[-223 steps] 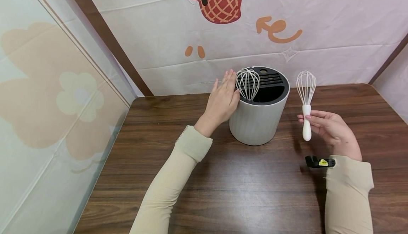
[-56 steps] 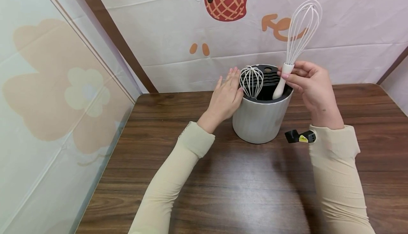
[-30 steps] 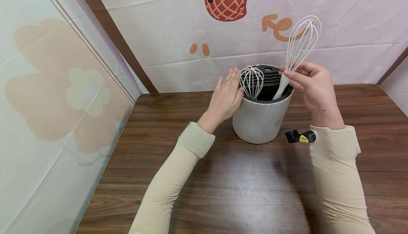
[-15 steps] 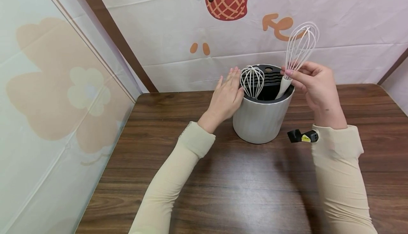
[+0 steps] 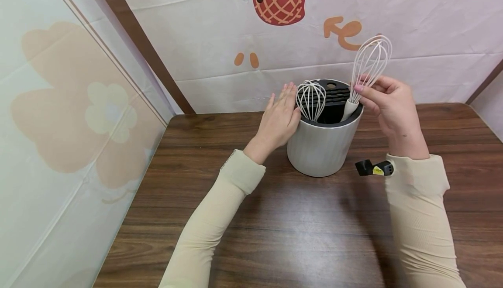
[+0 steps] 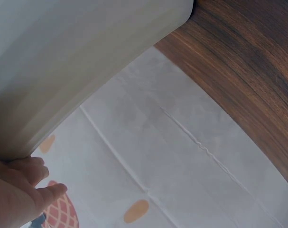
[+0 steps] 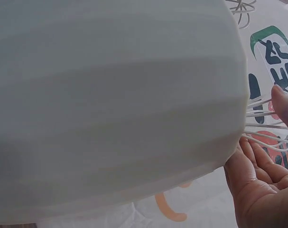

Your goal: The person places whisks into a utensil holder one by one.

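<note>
In the head view a round white utensil holder (image 5: 320,152) with a black slotted top stands on the table. One whisk (image 5: 310,100) leans at the left of its opening, wires up. My left hand (image 5: 276,120) rests on the holder's left side with straight fingers. On the right my right hand (image 5: 393,104) pinches a second whisk (image 5: 371,61) low on its wires; its white handle is partly down inside the opening, the lower end hidden. The right wrist view shows the thumb and fingers (image 7: 262,171) about the wires beside the holder's rim.
The holder stands near the back edge of the brown wooden table (image 5: 294,227). A printed cloth backdrop (image 5: 212,26) hangs right behind it, and a flowered panel (image 5: 78,126) flanks the table on the left. A small black device (image 5: 373,168) is fixed to the right wrist.
The second whisk has gone from beside the holder to above it, handle down, then lower into the opening. My right hand's pinch has shifted from its handle to its wires. The left hand stays put.
</note>
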A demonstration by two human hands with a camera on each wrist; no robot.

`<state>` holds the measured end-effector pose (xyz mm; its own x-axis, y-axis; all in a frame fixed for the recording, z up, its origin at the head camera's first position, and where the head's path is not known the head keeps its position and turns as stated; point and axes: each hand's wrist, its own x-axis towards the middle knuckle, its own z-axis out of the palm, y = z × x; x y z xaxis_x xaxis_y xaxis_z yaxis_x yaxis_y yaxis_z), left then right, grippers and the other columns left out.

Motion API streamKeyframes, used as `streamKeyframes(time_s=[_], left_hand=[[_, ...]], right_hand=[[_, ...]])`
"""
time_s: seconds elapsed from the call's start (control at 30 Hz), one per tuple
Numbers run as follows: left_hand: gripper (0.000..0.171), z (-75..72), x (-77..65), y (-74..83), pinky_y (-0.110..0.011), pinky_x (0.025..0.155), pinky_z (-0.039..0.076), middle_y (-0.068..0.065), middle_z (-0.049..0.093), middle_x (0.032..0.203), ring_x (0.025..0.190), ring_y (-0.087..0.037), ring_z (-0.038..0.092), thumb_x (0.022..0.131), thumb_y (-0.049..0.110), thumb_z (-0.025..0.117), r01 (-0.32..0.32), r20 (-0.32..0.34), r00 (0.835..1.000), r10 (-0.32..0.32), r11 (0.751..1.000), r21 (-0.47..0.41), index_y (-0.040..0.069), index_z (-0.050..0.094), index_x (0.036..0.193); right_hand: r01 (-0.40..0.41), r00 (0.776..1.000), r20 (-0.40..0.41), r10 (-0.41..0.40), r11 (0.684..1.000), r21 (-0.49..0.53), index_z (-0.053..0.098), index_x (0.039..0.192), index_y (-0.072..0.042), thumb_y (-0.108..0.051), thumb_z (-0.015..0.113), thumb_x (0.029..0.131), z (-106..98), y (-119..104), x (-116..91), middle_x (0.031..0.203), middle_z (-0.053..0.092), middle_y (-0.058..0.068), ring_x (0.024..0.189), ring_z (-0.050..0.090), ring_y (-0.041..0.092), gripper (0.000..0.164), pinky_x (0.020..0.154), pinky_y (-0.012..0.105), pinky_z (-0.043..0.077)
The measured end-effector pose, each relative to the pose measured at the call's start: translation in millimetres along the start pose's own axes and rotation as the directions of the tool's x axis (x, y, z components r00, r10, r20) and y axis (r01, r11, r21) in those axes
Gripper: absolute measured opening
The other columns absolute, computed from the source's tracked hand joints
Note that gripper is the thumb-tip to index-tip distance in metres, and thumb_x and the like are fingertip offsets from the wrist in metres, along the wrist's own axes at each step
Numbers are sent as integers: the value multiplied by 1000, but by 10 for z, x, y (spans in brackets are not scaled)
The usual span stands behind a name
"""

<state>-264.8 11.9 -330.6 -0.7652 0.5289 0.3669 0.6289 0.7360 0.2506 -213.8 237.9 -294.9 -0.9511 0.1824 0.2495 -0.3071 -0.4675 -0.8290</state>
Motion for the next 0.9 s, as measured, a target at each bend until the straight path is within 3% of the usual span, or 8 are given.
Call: streamKeyframes(time_s=[0.9], left_hand=[[55, -1, -1, 4, -39, 115, 5, -11, 24, 154, 143, -15, 12, 99, 23, 30, -1, -8, 1000, 2, 1000, 21, -1, 24, 148]], right_hand=[[-20, 1000, 13, 20, 999, 28, 68, 96, 4, 16, 66, 77, -32, -27, -21, 86, 70, 14, 79, 69, 18, 22, 67, 24, 55]])
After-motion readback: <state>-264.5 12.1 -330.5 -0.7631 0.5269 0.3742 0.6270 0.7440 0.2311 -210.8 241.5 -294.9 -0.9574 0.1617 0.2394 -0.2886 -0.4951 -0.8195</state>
